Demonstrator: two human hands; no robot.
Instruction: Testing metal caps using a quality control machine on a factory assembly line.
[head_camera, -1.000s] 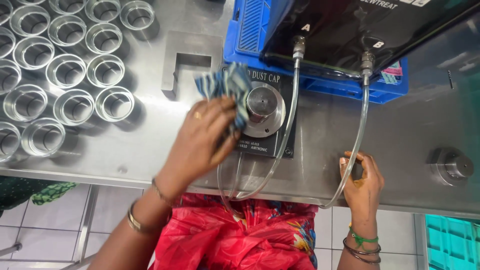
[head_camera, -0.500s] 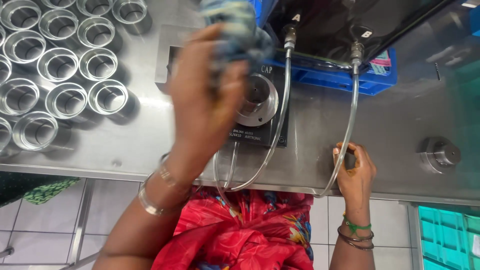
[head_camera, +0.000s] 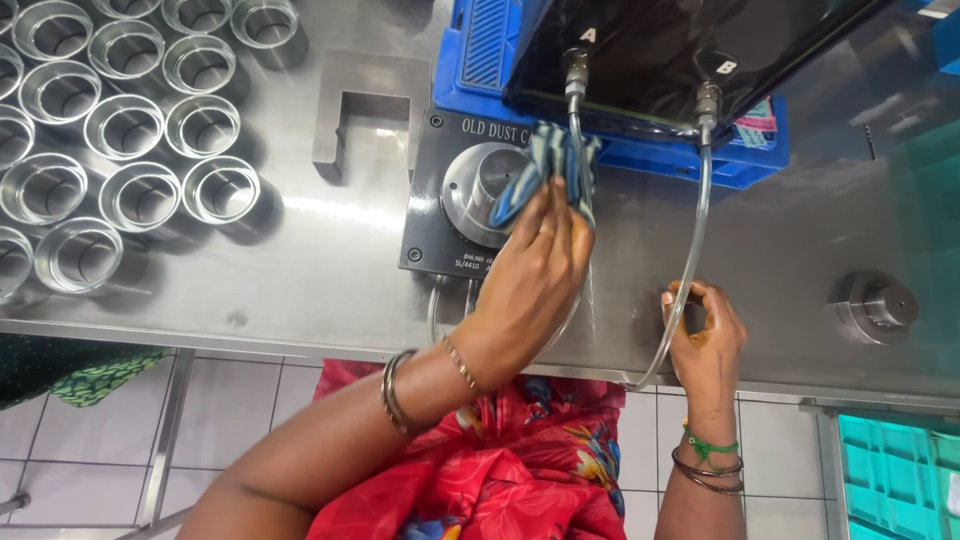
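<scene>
On the steel bench (head_camera: 330, 270), the left hand (head_camera: 535, 275) has come back down from the raised position seen half a second earlier. Its fingers (head_camera: 545, 215) are pressed together, pinching a blue patterned cloth (head_camera: 550, 165) against the round metal fixture (head_camera: 480, 190) on the dark base plate (head_camera: 430, 215). The cloth now sits at the fixture's 3 o'clock edge, no longer lifted toward the camera. The right hand (head_camera: 705, 335) remains at the bench's front edge, fingers curled around a small dark object and touching a clear tube (head_camera: 690, 260). Metal rings (head_camera: 130, 130) stand unchanged at 10 o'clock of the fixture.
</scene>
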